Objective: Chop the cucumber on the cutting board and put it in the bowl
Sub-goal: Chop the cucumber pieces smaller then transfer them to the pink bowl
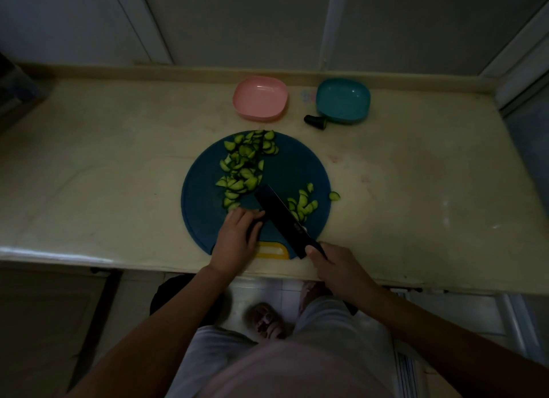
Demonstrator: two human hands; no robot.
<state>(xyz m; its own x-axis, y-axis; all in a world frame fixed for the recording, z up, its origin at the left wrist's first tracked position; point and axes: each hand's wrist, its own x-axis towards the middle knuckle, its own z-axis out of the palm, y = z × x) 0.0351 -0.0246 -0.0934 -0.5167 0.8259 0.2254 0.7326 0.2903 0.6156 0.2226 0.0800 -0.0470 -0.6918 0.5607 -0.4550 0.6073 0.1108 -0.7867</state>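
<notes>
A round blue cutting board (285,165) lies on the counter. A large heap of cucumber slices (246,165) covers its left and far part, and a smaller row of slices (303,204) lies right of the black knife blade (282,216). My right hand (335,267) grips the knife handle at the board's near edge. My left hand (237,234) sits curled on the board just left of the blade, holding a dark cucumber piece (255,228) that is mostly hidden under the fingers. The pink bowl (260,97) and the teal bowl (343,99) stand behind the board, both with nothing in them.
A cut cucumber end (315,121) lies on the counter in front of the teal bowl. One stray slice (334,196) sits at the board's right rim. The board has a yellow handle tab (271,250) at the counter's near edge (118,262). A wall rises behind.
</notes>
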